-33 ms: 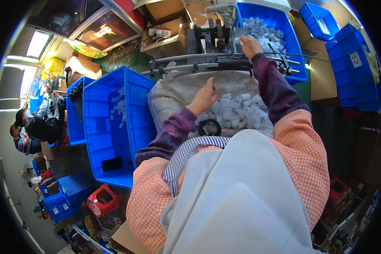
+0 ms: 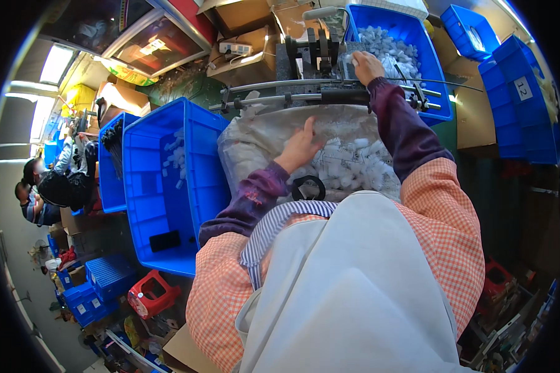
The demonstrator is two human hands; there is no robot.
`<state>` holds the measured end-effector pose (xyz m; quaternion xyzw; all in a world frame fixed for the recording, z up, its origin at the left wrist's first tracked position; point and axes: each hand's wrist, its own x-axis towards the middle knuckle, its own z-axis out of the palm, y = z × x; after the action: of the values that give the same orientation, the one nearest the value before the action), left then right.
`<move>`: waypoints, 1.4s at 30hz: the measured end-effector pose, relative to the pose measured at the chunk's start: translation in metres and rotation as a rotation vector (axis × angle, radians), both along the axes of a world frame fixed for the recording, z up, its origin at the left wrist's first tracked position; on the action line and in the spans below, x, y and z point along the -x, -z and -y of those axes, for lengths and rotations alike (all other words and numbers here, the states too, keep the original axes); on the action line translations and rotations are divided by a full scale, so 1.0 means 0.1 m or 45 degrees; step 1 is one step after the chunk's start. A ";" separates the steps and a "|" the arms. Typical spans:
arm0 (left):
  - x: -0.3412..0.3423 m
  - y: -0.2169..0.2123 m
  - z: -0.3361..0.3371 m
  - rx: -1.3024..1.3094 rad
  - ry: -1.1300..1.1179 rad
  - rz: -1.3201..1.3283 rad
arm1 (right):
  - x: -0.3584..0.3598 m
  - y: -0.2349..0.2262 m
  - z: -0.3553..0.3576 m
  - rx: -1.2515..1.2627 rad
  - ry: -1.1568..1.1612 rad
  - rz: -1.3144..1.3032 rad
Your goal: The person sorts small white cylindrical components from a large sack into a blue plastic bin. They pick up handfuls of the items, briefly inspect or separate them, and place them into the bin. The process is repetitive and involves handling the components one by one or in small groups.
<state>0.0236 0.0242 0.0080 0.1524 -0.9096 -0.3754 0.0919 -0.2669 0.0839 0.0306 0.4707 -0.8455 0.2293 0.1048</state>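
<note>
Cardboard boxes [image 2: 255,67] crowded the green floor of the workroom, ahead of both grips. Just right of the left grip [image 2: 300,149], white plastic pieces [image 2: 358,163] lay heaped on clear plastic sheeting [image 2: 249,130], with a black loop [image 2: 319,186] nearer the wearer's body. That grip was loosely spread, one finger pointing forward, apart from the bent others; its palm was hidden. Farther forward and to the right, the right grip [image 2: 367,67] was at a dark metal machine [image 2: 311,59], fingers bent; whether they pinched anything, I could not tell. Metal rods [image 2: 305,97] crossed between the two grips. Just beyond the right grip stood a blue bin [image 2: 440,81] holding similar white pieces [image 2: 382,45]. Left of the left grip, another blue bin [image 2: 206,168] held scattered white pieces [image 2: 177,158] and a dark flat object [image 2: 165,240]; a red stool [image 2: 144,303] stood behind it.
</note>
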 end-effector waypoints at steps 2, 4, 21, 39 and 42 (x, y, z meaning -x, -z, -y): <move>-0.15 -0.04 -0.08 0.294 -0.048 0.100 | 0.07 0.06 0.16 -0.064 0.125 -0.123; -0.27 -0.12 -0.15 0.379 -0.136 0.229 | 0.07 0.11 0.23 -0.131 0.133 -0.138; -0.34 -0.28 -0.04 0.362 -0.158 -0.233 | 0.13 0.20 0.26 -0.121 0.106 0.013; -0.30 -0.33 -0.08 0.124 -0.266 -0.020 | 0.20 0.24 0.29 -0.109 0.157 0.186; -0.28 -0.31 -0.07 0.118 -0.239 -0.131 | 0.14 0.16 0.27 -0.149 0.275 0.111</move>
<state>0.0519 0.0308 0.0394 0.2130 -0.9018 -0.3301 0.1801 -0.2812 0.0568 0.0145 0.3719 -0.9069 0.1872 0.0645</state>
